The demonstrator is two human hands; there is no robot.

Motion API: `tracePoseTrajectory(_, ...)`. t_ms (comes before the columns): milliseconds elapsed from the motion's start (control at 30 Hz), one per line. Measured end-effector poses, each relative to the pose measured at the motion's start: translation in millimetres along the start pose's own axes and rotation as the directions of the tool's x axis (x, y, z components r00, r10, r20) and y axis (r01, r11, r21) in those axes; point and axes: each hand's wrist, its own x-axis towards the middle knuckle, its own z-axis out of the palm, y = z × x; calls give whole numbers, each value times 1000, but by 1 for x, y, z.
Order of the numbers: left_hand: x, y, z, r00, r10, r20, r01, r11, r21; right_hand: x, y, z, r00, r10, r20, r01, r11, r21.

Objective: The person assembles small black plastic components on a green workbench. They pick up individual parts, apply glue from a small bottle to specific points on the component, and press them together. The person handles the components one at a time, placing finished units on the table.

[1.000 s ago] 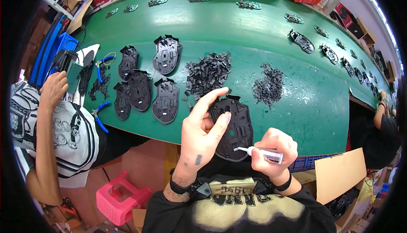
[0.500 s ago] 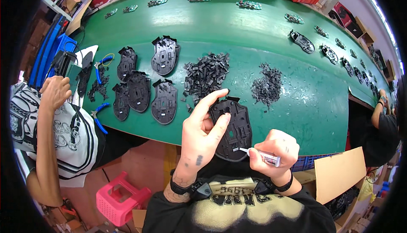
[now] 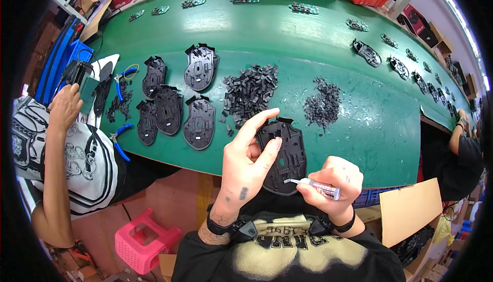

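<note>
The left hand (image 3: 250, 153) grips a black shell (image 3: 292, 153) before the green table (image 3: 380, 148), the right hand (image 3: 336, 182) clasping a small bottle (image 3: 324, 189), nozzle (image 3: 301, 181) near the shell's lower end; dispensing seems under way, loose black pieces (image 3: 251, 92) apparently awaiting use.

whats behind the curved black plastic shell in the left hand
Green tabletop shows behind the upper edges of the black plastic shell; the shell's underside and whatever it covers are hidden.

Bright light, fisheye-bent edges.
</note>
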Motion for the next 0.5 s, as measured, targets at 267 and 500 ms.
tracePoseTrajectory(267,0,0,-2,1000,-4,4,4,1000,15,3,-1,2,999,41,-18,-40,998,51)
tracePoseTrajectory(500,-1,1,2,1000,12,4,-12,998,-59,3,1,-2,994,106,-3,-105,987,119)
